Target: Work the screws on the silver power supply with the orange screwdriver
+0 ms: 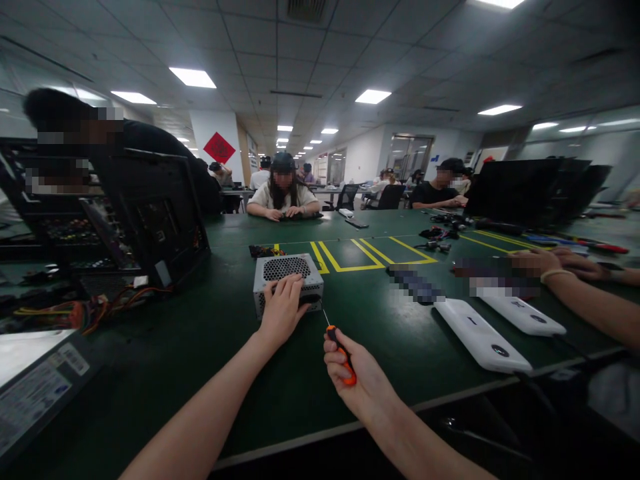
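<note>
A grey metal computer power supply (289,268) with a honeycomb fan grille on top sits on the green table in front of me. My left hand (286,298) grips its near side, fingers bent over the top edge and thumb along the side facing me. In my right hand (356,363) is a screwdriver (342,355) with an orange and black handle, my fingers wrapped round it. Its thin shaft points up and left, the tip close to the power supply's lower right corner. Whether the tip touches the case I cannot tell.
An open black computer case (160,220) stands at the left, with loose cables (83,313) beside it. A second silver metal box (43,387) lies nearer. Two white devices (483,337) lie at the right, near a co-worker's hands (543,262). Yellow tape (360,268) marks the table (240,387).
</note>
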Motion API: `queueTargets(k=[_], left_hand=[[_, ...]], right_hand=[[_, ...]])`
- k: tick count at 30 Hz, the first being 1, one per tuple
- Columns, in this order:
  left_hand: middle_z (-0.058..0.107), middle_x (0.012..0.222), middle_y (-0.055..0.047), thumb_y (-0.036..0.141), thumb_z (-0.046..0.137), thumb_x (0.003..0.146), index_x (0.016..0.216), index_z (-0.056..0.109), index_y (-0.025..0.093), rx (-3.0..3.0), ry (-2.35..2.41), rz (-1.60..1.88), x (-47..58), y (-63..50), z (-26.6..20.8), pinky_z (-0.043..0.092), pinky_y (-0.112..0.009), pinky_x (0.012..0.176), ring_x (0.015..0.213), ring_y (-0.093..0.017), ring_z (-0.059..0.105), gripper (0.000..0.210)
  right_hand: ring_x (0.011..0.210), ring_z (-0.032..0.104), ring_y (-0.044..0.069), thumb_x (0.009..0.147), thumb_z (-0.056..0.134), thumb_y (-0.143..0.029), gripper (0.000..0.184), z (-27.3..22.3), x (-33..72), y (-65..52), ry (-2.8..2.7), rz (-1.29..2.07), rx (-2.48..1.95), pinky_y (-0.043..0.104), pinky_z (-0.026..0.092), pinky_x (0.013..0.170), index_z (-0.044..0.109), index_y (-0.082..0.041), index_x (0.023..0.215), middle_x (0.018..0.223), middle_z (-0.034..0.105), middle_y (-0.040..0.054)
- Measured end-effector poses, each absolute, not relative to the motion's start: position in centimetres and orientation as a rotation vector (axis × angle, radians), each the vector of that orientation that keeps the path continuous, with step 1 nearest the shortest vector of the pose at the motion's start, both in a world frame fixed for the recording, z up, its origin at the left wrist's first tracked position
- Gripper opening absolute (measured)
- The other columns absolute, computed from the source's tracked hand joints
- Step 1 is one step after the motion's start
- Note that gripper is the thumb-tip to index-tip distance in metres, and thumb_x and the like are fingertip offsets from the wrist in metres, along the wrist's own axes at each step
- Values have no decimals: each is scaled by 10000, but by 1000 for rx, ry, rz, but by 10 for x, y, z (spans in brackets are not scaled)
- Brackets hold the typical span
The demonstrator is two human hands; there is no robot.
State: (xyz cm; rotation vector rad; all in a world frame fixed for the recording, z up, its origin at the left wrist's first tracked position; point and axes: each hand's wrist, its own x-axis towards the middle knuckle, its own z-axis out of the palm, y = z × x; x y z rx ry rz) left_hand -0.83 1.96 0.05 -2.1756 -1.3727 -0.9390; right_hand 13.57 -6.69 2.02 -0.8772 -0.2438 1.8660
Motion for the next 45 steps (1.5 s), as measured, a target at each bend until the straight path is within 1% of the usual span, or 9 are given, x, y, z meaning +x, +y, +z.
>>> queueTargets(k=[3, 9, 13, 20, 25, 29, 34, 40, 45], left_hand=[[527, 1236, -106, 246, 591, 745, 1122, 465, 189, -2177, -1368, -944, -9, 19, 1, 285, -431, 929, 1155, -251, 436, 401], [527, 1234, -118, 228, 576, 746, 1137, 468, 191, -2182, -1378, -946, -8, 18, 1, 278, -444, 937, 1156, -265, 434, 407], [526, 1238, -112, 238, 567, 756, 1136, 463, 191, -2192, -1379, -950, -9, 17, 2, 279, -444, 935, 1157, -262, 433, 397], [515, 1256, -108, 244, 547, 774, 1140, 451, 178, -2185, -1386, -954, -8, 17, 0, 258, -442, 947, 1162, -258, 424, 384], [507, 1263, -115, 237, 550, 770, 1156, 444, 178, -2176, -1387, -958, -7, 17, -1, 255, -445, 955, 1168, -258, 422, 404], [511, 1258, -110, 234, 562, 761, 1145, 447, 177, -2165, -1387, -964, -6, 18, -1, 256, -438, 960, 1171, -250, 424, 405], [518, 1251, -106, 236, 573, 753, 1138, 447, 179, -2153, -1388, -968, -6, 18, -2, 263, -429, 955, 1165, -243, 430, 409], [512, 1262, -103, 238, 564, 760, 1144, 443, 181, -2158, -1401, -956, -6, 18, -2, 251, -428, 961, 1170, -242, 422, 407], [509, 1263, -101, 241, 560, 762, 1147, 441, 176, -2158, -1399, -945, -6, 18, -1, 258, -428, 957, 1173, -241, 420, 408]], right_hand=[[349, 316, -6, 919, 334, -166, 286, 20, 133, -67, -291, 1805, -910, 84, 199, 278, 467, -133, 668, 573, 439, -29], [416, 438, 32, 811, 484, -80, 161, 16, 138, -63, -403, 1675, -1032, 100, 258, 301, 474, -145, 665, 583, 497, -10], [411, 426, 40, 846, 434, -133, 179, 21, 147, -59, -440, 1720, -1062, 113, 247, 300, 492, -132, 677, 574, 493, 2], [428, 425, 31, 770, 486, 26, 169, 29, 156, -59, -522, 1740, -1081, 101, 318, 350, 517, -95, 656, 527, 481, -10], [453, 479, 38, 864, 471, -139, 142, 21, 151, -61, -447, 1775, -1123, 123, 405, 396, 536, -92, 746, 598, 517, 2], [411, 462, 38, 906, 390, -186, 211, 20, 148, -61, -396, 1875, -1095, 110, 339, 333, 541, -80, 803, 587, 504, 4], [361, 371, -2, 911, 399, -191, 205, 27, 147, -59, -322, 1916, -994, 73, 205, 285, 485, -115, 741, 579, 476, -19], [334, 360, 9, 939, 326, -242, 290, 25, 148, -58, -314, 1977, -960, 86, 258, 296, 518, -79, 796, 521, 444, -30], [311, 318, 7, 926, 340, -233, 275, 24, 151, -54, -336, 1968, -946, 100, 209, 270, 508, -92, 760, 544, 476, -8]])
